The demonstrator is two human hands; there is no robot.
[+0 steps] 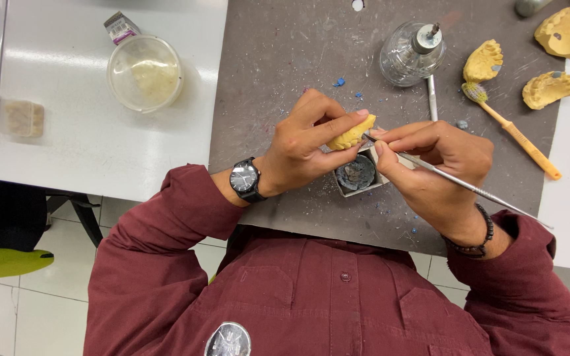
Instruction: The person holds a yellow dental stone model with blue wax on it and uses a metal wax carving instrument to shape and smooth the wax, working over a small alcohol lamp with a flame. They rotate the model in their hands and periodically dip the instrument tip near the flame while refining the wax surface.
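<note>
Plastic tub [144, 72] on white table [67, 138], far left, well apart from hands. Left hand [301, 148] curled shut round yellow teeth model [352, 135], thumb and fingers pinching its sides, above small box [357, 175] on grey mat [285, 59]. Model looks hard, light, chalky; thin edges likely break easy, so hold by thick base. Right hand [433, 161] pinches thin metal tool [456, 181] like pencil, tip touching model. Tool stiff, slippery. Glass burner [410, 53], toothbrush [516, 135], more teeth models [565, 29] on right.
</note>
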